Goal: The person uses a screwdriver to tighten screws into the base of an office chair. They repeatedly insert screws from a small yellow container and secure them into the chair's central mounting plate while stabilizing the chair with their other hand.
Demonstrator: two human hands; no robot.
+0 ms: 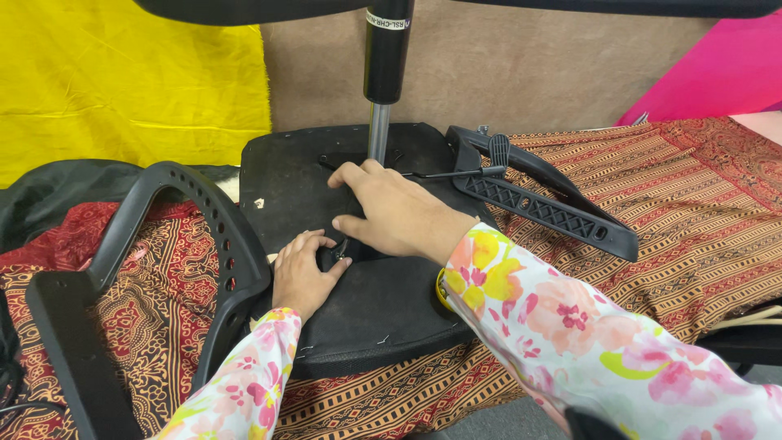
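Head view: left hand (301, 273) pinching small black part (339, 251); right hand (391, 213) flat, ungrasping, on seat underside (285, 175).

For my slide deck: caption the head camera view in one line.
Both hands, left and right, press on an upturned black chair seat beside its metal post, armrests either side.

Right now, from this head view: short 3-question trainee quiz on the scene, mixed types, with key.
1. True or false: both hands rest on the upturned black seat base.
2. Which hand lies nearer the metal gas-lift column? A) left hand B) right hand
3. Fill in: the loose armrest right of the seat base lies on a patterned ____.

Key: 1 true. 2 B. 3 cloth.
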